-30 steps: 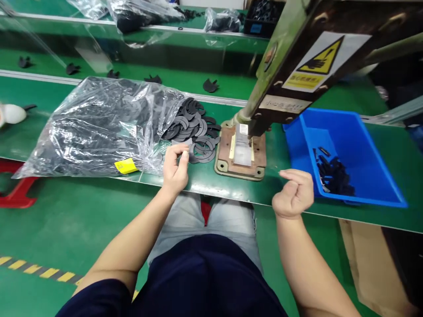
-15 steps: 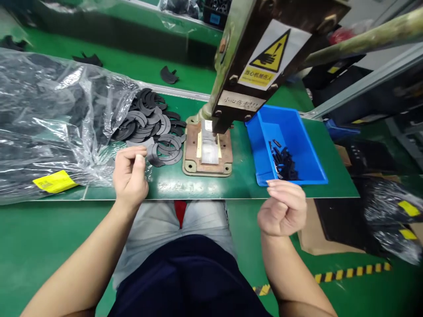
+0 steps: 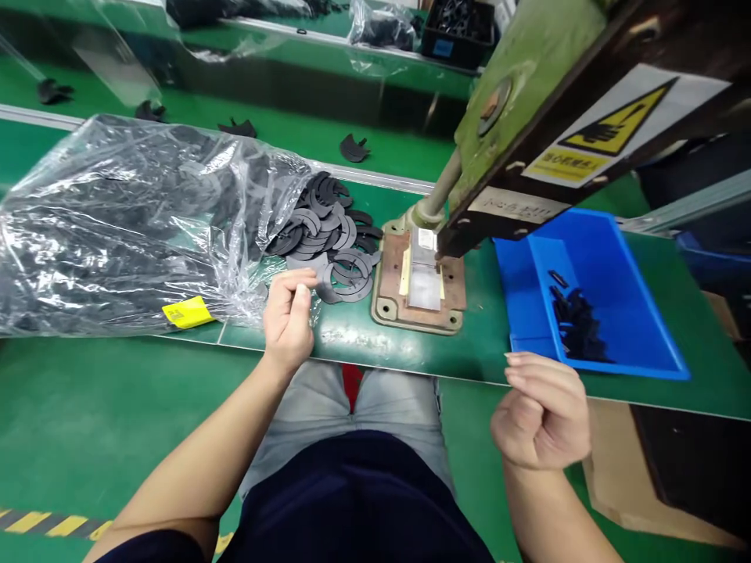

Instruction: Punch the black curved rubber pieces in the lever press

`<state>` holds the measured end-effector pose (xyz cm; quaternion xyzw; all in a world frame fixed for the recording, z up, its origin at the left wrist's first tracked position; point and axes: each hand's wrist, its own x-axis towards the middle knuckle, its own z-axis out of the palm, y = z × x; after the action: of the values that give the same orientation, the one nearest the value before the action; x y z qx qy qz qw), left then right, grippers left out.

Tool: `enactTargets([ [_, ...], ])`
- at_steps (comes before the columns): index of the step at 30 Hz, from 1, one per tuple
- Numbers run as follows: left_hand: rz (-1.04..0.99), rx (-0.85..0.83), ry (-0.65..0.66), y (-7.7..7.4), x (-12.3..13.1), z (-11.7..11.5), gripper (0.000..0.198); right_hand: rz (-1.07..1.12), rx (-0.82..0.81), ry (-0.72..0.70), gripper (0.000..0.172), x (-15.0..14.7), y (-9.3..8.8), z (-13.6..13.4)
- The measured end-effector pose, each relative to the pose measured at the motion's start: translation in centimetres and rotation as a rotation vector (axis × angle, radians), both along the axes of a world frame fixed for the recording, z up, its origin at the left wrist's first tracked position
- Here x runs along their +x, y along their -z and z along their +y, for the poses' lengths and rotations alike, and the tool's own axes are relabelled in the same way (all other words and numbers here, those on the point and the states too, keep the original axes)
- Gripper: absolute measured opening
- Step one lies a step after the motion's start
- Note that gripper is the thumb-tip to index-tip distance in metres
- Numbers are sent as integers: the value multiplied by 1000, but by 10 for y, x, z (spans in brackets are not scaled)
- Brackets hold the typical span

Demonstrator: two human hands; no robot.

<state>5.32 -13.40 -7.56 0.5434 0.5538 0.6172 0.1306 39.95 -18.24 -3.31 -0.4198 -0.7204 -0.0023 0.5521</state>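
Observation:
My left hand (image 3: 289,317) is closed, thumb pressed against the curled fingers, at the near edge of a pile of grey curved plastic pieces (image 3: 346,234). Whether anything sits between its fingers is hidden. My right hand (image 3: 543,410) is closed too, fingers bent over the thumb, with nothing visible in it. It hovers in front of the bench edge, just short of a blue bin (image 3: 528,305) that contains small black parts (image 3: 578,324). Between the hands stands a press, its metal fixture (image 3: 425,285) on a base plate (image 3: 390,293) under the dark press head (image 3: 463,234).
A clear plastic bag (image 3: 146,211) of dark parts with a yellow label (image 3: 188,313) covers the bench's left side. The press's green column (image 3: 498,102) and warning sign (image 3: 622,125) rise at the right. Loose dark pieces (image 3: 354,147) lie beyond the bench's rear rail.
The camera view has shifted left, so the bench, press and bin appear further right. Both hands stay closed and hold nearly the same places beside the pile and bin.

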Motion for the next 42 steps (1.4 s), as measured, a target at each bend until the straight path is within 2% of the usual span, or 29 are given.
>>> enactTargets([
  [8,-74,52,-18,3,0,0,31,-65,-79,-9,22,0,0,-2],
  [13,-57,56,-93,3,0,-4,32,-141,-96,8,24,6,-12,-7],
  [17,-4,107,-70,2,2,-8,25,-170,-66,11,29,16,-22,-7],
  [22,52,72,-62,2,3,-10,24,-169,43,135,29,46,-34,-2],
  [26,93,47,-56,3,0,-10,23,-244,49,342,30,81,-46,7],
  [29,98,49,-43,3,-1,-12,22,-357,-97,476,26,116,-56,21],
  [32,92,62,-40,2,0,-13,19,-479,-411,520,30,156,-62,43],
  [34,96,49,-36,0,1,-13,17,-591,-659,465,43,179,-63,61],
  [36,104,30,-33,-1,1,-14,17,-692,-845,351,58,194,-60,78],
  [39,109,24,-42,-1,1,-14,18,-767,-958,204,75,200,-54,99],
  [42,114,12,-38,1,0,-14,18,-826,-1004,151,87,195,-48,113],
])
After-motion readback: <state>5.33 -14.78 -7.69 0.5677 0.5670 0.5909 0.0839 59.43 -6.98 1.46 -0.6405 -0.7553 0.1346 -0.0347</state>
